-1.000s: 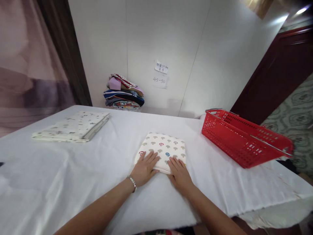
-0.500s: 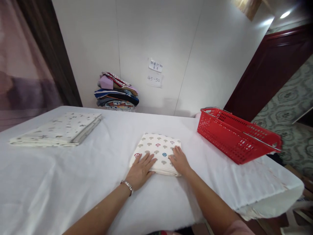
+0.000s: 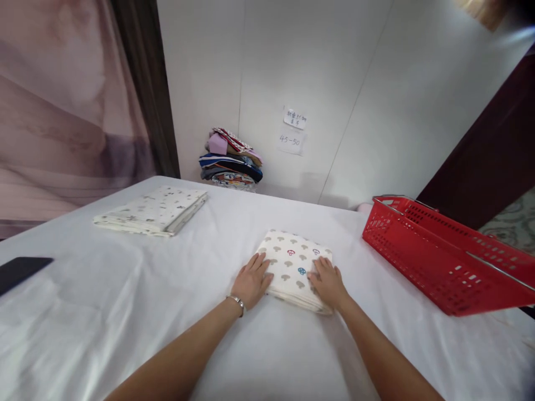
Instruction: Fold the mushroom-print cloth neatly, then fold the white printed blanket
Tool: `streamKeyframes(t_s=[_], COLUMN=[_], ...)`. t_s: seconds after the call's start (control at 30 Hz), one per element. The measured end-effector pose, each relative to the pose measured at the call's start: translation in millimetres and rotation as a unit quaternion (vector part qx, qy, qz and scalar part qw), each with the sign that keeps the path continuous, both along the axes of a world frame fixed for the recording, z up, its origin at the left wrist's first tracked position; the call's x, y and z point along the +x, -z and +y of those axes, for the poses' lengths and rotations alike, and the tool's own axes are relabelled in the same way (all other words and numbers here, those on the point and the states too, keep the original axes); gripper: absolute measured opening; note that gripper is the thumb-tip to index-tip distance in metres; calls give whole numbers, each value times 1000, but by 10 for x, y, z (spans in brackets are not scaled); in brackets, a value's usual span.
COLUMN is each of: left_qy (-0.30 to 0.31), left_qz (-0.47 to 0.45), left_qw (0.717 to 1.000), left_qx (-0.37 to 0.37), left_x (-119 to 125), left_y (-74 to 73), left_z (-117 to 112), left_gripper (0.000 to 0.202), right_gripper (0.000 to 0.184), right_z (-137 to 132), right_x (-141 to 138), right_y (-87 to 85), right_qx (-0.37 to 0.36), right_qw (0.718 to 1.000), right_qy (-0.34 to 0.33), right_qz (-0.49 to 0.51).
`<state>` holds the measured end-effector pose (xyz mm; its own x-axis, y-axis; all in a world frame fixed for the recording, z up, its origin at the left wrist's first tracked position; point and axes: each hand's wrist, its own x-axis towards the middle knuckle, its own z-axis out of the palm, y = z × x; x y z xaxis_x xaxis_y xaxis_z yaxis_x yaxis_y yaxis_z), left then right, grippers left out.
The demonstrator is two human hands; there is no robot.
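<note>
A folded white cloth with a mushroom print (image 3: 295, 262) lies in the middle of the white-covered table (image 3: 125, 312). My left hand (image 3: 251, 280), with a bracelet at the wrist, lies flat on the cloth's near left corner, fingers stretched out. My right hand (image 3: 328, 281) rests flat on its near right corner, fingers also extended. Neither hand holds anything.
A second folded patterned cloth (image 3: 154, 209) lies at the far left of the table. A red plastic basket (image 3: 443, 253) stands at the right. A stack of folded clothes (image 3: 231, 160) sits against the back wall. A dark flat object (image 3: 19, 271) lies at the left edge.
My hands have shifted slightly apart toward the cloth's near corners. The view has swung left, bringing the dark flat object into sight.
</note>
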<state>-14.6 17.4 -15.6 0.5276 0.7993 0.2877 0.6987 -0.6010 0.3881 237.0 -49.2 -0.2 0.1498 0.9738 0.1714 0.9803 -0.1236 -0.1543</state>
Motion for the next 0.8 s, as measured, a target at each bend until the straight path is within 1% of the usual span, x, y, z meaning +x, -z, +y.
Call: streamKeyframes(t_s=[0.07, 0.13, 0.2, 0.23, 0.3, 0.37, 0.47, 0.53, 0.63, 0.8], left_qy=[-1, -3, -2, -2, -3, -5, -8, -10, -11, -11], left_qz=[-3, -4, -5, -5, -1, 2, 0, 1, 3, -12], left_qw=[1000, 1000, 1000, 1000, 1000, 1000, 1000, 1000, 1000, 1000], left_qx=[-1, 0, 2, 4, 4, 3, 4, 3, -1, -9], left_x=[2, 8, 15, 17, 21, 23, 23, 25, 33, 39], left_y=[33, 35, 24, 19, 16, 21, 27, 22, 6, 4], left_z=[-3, -9, -12, -13, -15, -19, -27, -32, -31, -18], left_gripper=[45, 45, 45, 45, 45, 46, 45, 45, 44, 42], right_gripper=[51, 53, 53, 54, 55, 56, 52, 51, 52, 52], right_z=[146, 339, 551, 653, 826, 938, 989, 982, 981, 993], right_x=[-117, -287, -480, -572, -722, -814, -847, -829, -795, -799], right_y=[-156, -299, -386, -401, -371, -283, -129, -66, -59, -146], right_qx=[-12, -12, -13, -18, -38, -58, -53, -47, -53, -68], right_qw=[1000, 999, 997, 996, 995, 994, 992, 992, 991, 991], right_qy=[-12, -42, -76, -86, -93, -97, -110, -113, -119, -118], right_qz=[7, 14, 17, 17, 18, 13, -9, -19, -20, -16])
